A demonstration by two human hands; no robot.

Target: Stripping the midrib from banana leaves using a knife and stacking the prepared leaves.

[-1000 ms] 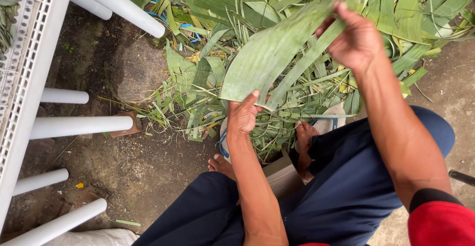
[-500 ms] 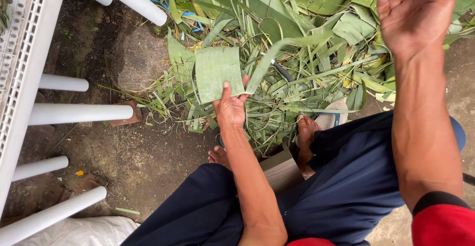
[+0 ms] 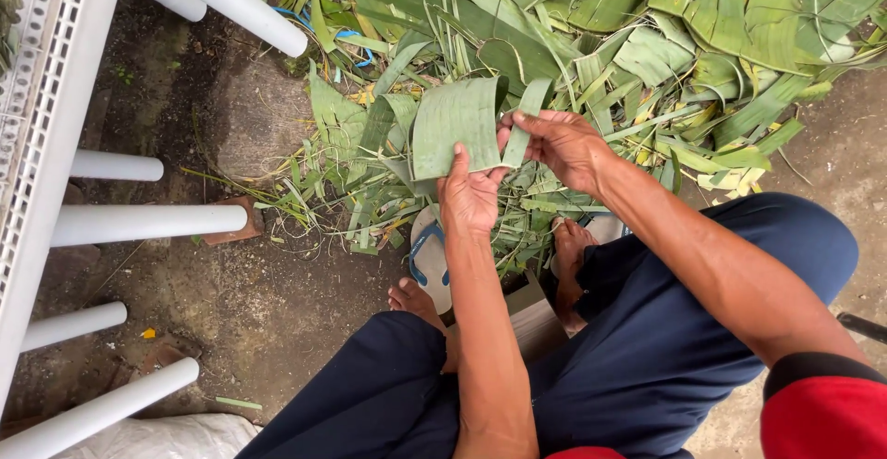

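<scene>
A folded piece of green banana leaf [image 3: 455, 125] is held up in front of me. My left hand [image 3: 469, 196] grips its lower edge, thumb on the face of the leaf. Fingers of my right hand [image 3: 556, 145] pinch the leaf's right edge, where a narrow strip [image 3: 519, 131] hangs alongside. Both hands are over a big pile of cut banana leaves and strips [image 3: 628, 43] lying on the ground.
White pipes and a white mesh frame [image 3: 55, 126] stand at the left. I sit with dark blue trousers [image 3: 665, 330], bare feet and a sandal [image 3: 430, 256] on the dirt ground [image 3: 240, 274]. A flat stone [image 3: 249, 117] lies beside the leaves.
My right hand came down from high at the right and took hold of the leaf's right edge. The long leaf from a second ago is now a short folded piece.
</scene>
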